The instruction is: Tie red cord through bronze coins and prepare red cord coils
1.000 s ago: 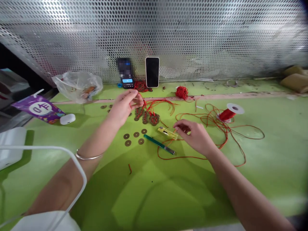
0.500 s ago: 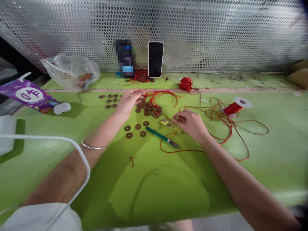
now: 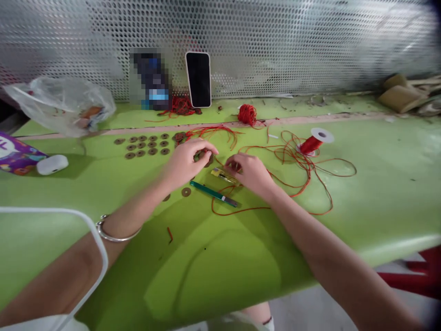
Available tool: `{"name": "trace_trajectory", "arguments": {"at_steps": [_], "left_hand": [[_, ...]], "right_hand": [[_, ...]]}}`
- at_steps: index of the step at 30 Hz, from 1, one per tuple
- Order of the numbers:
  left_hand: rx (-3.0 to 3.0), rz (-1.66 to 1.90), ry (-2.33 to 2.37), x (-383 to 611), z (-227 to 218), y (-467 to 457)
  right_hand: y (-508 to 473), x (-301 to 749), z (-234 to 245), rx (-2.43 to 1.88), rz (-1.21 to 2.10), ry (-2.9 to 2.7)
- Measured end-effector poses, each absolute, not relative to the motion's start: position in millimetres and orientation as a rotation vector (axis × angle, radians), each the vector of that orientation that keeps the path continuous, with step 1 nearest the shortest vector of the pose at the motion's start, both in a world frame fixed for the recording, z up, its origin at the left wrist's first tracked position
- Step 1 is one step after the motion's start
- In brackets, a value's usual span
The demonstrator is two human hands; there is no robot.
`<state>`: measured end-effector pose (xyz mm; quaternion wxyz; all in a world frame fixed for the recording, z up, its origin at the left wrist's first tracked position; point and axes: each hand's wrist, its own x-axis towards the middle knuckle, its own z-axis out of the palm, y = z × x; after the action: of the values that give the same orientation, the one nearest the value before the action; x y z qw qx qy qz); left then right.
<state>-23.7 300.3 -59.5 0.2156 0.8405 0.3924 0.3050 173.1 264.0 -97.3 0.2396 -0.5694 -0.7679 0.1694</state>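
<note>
My left hand (image 3: 189, 161) is over the tied bundle of dark round coins with square holes (image 3: 207, 158), thumb and fingers curled towards each other. What lies between its fingertips is too small to make out. My right hand (image 3: 253, 172) is just to the right, fingers bent in a pinch, with the end of a thin red cord (image 3: 218, 162) at the fingertips. Under and beside that hand lies a yellow transparent lighter (image 3: 223, 175). A green utility knife (image 3: 212, 193) lies nearer me. Loose coins (image 3: 152, 145) lie in rows left of my left hand; another coin (image 3: 186, 191) is below it.
A spool of red cord (image 3: 312, 141) stands at the right among loose loops. Behind are a red cord ball (image 3: 247, 114), an upright phone (image 3: 199, 80) and a plastic bag (image 3: 69, 108). A white earphone case (image 3: 53, 164) is at left; a white cable (image 3: 82, 216) crosses the lower left.
My left hand has come nearer, moving right from the back of the coin bundle towards my right hand. The view has turned right; my right hand remains by the lighter.
</note>
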Motion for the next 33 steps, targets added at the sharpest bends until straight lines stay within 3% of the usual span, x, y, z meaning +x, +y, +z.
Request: {"name": "trace_trajectory", "arguments": {"at_steps": [33], "left_hand": [[2.582,0.722,1.029,-29.7,-68.2,285.4]], "right_hand": [[260.5,173.1,-99.6,-1.43,0.61,-1.974]]}}
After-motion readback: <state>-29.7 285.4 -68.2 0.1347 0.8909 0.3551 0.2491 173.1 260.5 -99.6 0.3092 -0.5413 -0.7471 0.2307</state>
